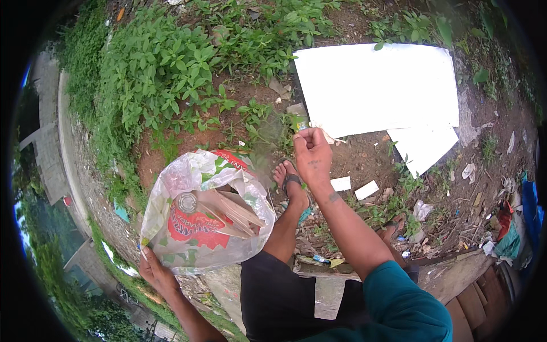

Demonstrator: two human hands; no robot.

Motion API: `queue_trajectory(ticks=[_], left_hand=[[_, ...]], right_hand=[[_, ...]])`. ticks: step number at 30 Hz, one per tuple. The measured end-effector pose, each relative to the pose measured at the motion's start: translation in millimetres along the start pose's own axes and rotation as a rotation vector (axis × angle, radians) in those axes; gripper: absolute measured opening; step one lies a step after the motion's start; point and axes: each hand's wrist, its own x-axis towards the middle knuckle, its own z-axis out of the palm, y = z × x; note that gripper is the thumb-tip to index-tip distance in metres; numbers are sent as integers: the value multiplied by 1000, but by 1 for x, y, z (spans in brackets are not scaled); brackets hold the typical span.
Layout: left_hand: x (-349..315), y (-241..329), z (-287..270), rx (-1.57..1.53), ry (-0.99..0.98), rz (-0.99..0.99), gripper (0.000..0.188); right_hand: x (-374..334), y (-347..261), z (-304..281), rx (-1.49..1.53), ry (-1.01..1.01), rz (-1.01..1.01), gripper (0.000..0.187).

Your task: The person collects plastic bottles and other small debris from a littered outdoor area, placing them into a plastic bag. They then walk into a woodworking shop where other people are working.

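My left hand point(156, 272) grips the rim of a see-through plastic bag point(196, 259) printed in red and green. The bag hangs with its mouth open at the left. Inside it lie a round clear container point(186, 202), perhaps a bottle or jar seen end-on, and several flat brown strips point(239, 215). My right hand point(313, 153) is raised over the ground, fingers curled in a pinch. At its fingertips shows a small plastic wrapper point(300, 123) with some green and yellow. Near that hand lies a large white sheet point(376, 88) on the soil.
A smaller white piece point(421, 149) and two small white slabs point(366, 190) lie on the dirt. Leafy weeds point(165, 74) cover the far left. Scattered litter point(423, 210) and a blue sheet point(533, 214) are at the right. My sandalled foot point(289, 176) stands between my hands.
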Motion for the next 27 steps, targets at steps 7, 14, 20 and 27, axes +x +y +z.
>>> queue_trajectory(ticks=[7,14,20,27], left_hand=[[41,-34,-46,50,144,-48,56],[72,-31,-38,30,273,-129,54],[68,-13,-29,-65,140,-132,55],[67,24,-11,-57,-124,-27,46]], right_hand=[[88,205,63,-857,84,318,50],[106,239,96,-781,256,440,46],[54,125,68,-582,187,113,53],[-88,-143,11,-351,17,-493,37]])
